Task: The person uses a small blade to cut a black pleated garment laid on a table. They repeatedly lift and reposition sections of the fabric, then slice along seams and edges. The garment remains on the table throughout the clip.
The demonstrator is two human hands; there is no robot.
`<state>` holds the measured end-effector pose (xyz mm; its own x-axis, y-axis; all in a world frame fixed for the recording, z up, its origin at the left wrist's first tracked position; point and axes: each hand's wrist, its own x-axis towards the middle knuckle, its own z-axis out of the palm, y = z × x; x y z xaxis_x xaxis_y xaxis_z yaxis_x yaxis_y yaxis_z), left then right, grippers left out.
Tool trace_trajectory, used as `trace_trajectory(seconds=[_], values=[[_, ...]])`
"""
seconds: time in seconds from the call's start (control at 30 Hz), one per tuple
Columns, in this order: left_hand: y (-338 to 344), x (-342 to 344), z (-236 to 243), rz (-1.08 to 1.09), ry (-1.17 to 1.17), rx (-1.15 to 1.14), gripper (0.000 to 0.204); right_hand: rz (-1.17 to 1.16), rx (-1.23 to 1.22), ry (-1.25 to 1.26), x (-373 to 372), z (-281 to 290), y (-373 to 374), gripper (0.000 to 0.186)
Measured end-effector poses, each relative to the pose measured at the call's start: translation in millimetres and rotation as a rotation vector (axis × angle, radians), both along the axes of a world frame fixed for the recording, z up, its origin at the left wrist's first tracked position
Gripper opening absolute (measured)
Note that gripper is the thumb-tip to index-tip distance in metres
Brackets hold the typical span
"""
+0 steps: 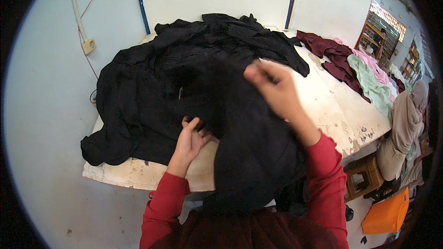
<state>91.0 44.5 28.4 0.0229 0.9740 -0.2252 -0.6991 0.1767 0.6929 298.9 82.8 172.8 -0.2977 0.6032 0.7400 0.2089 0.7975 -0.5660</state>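
A large black garment [138,92] lies heaped and creased over the pale worktable, and part of it falls over the near edge toward my lap. My right hand [276,87] is raised above its right part, blurred by motion, with thumb and fingers closed on the black fabric. Lower and to the left, my left hand [190,143] is at an edge of the cloth, palm turned inward. Its fingers are loosely bent and apart, with nothing visible in them. A small pale mark, perhaps a label, shows on the dark fabric near the middle.
Maroon [334,50], pink and mint-green cloths [371,80] are piled on the table's right side. Beyond its right edge are a seated person [401,129], a brown stool [364,177] and an orange container [386,212]. A wall socket [89,46] with a cable is on the left.
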Motion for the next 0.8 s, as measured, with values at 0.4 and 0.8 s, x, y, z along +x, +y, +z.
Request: trace_trajectory(seconds=[0.4, 0.8], values=[[10, -80, 146, 0.592, 1.129, 0.251, 0.029, -0.388, 0.258, 0.3, 68, 97, 1, 0.016], [33, -47, 75, 0.259, 1.924, 0.885, 0.077, -0.207, -0.314, -0.039, 58, -110, 56, 0.035]])
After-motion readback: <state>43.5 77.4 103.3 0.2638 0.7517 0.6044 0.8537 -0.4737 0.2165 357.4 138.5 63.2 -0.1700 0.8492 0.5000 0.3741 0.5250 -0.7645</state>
